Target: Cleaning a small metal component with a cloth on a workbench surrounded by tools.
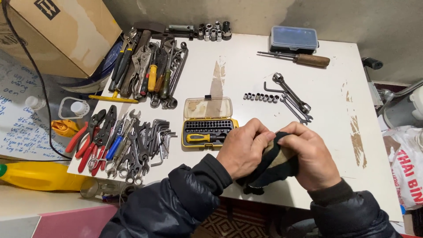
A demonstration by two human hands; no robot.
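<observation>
Both my hands meet over the front edge of a white table (246, 75). My left hand (243, 147) and my right hand (310, 156) are closed together around a dark cloth (271, 169) with a tan patch. Whatever small part lies inside the cloth is hidden. Just left of my left hand lies an open yellow screwdriver bit case (207, 125) with a yellow-handled driver in it. Beyond my hands sit a row of small sockets (261, 97) and a few wrenches (293, 99).
Pliers, cutters, wrenches and hex keys (121, 141) cover the table's left side, with more hand tools (147, 68) behind them. A grey plastic box (293, 39) and a wooden-handled screwdriver (299, 58) lie at the back. A cardboard box (57, 31) stands far left.
</observation>
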